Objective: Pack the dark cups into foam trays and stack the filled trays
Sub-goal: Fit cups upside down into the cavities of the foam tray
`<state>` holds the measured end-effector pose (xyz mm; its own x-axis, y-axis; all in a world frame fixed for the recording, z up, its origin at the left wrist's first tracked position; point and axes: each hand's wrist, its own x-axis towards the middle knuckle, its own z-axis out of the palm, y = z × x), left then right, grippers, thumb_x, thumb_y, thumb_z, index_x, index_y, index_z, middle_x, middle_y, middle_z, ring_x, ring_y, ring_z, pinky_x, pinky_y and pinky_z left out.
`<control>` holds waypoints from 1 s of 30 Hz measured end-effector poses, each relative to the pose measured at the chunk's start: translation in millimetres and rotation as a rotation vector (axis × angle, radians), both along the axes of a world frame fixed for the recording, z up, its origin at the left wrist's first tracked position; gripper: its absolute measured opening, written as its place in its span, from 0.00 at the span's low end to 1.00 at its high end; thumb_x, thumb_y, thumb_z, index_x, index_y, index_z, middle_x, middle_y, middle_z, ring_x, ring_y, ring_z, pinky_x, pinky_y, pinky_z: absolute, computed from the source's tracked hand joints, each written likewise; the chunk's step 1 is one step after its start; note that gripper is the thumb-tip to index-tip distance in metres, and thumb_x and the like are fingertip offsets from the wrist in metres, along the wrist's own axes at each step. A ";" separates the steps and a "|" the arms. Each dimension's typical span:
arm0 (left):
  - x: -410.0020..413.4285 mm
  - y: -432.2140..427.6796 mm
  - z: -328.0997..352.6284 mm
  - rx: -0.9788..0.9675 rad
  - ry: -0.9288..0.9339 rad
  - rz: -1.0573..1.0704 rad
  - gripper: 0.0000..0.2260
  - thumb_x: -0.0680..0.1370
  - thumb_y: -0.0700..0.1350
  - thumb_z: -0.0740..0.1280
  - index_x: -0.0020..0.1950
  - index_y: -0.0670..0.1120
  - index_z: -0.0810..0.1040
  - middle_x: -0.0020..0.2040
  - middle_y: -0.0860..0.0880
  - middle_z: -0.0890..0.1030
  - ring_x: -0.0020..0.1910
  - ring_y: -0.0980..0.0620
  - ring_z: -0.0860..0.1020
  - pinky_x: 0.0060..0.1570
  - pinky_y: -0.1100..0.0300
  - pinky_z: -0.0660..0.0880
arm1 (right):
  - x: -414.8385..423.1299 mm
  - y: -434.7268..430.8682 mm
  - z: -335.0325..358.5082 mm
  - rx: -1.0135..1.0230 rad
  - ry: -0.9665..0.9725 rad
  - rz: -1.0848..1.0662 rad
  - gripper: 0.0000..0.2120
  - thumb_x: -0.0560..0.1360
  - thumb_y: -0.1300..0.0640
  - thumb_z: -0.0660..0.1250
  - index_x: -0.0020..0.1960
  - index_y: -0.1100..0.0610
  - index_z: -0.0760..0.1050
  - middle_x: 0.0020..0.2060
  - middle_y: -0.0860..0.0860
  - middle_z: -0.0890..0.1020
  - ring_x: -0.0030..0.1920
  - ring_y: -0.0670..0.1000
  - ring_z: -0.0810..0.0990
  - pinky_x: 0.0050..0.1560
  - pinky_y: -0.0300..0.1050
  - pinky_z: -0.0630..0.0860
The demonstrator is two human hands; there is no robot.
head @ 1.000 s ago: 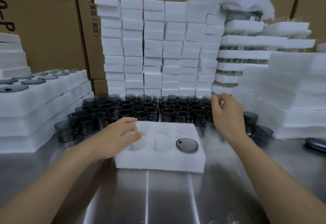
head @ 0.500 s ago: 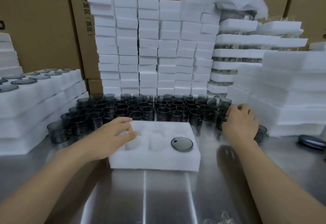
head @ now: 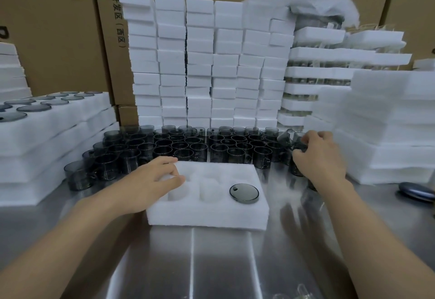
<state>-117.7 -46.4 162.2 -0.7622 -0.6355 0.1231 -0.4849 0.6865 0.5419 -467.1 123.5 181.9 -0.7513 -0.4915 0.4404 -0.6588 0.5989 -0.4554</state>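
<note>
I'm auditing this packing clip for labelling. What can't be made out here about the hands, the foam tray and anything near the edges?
Head view only:
- Right hand: its back hides the fingertips, so whether it grips a dark cup is unclear.
- Foam tray: the left hand covers its far-left pockets.
- Dark object: cut off by the right edge.
- Clear item: cut off by the bottom edge.
</note>
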 end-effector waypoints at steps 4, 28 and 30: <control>0.4 0.3 0.2 -0.002 -0.007 0.004 0.15 0.84 0.64 0.61 0.52 0.56 0.81 0.81 0.66 0.61 0.78 0.59 0.64 0.73 0.52 0.61 | 3.0 -0.3 0.6 0.097 -0.086 0.059 0.18 0.79 0.52 0.67 0.68 0.51 0.76 0.69 0.55 0.72 0.63 0.62 0.78 0.60 0.58 0.79; 3.8 12.6 12.3 -0.299 -0.118 0.120 0.15 0.82 0.70 0.57 0.61 0.66 0.73 0.70 0.70 0.69 0.55 0.63 0.74 0.55 0.53 0.73 | 60.1 -21.7 14.1 -0.042 0.092 0.514 0.24 0.74 0.49 0.79 0.68 0.45 0.76 0.62 0.46 0.76 0.53 0.47 0.77 0.45 0.40 0.73; 3.1 17.8 17.9 -0.431 -0.078 0.129 0.17 0.82 0.68 0.59 0.70 0.68 0.70 0.71 0.69 0.70 0.57 0.63 0.72 0.57 0.53 0.75 | 77.4 -25.4 10.2 -0.030 0.297 0.567 0.22 0.77 0.51 0.77 0.68 0.45 0.75 0.65 0.43 0.74 0.56 0.46 0.74 0.48 0.44 0.74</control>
<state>-114.6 -28.6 180.1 -0.6973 -0.6297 0.3424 -0.6096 0.7723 0.1788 -389.7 98.1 192.1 -0.2221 -0.7610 0.6096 -0.9702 0.1101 -0.2160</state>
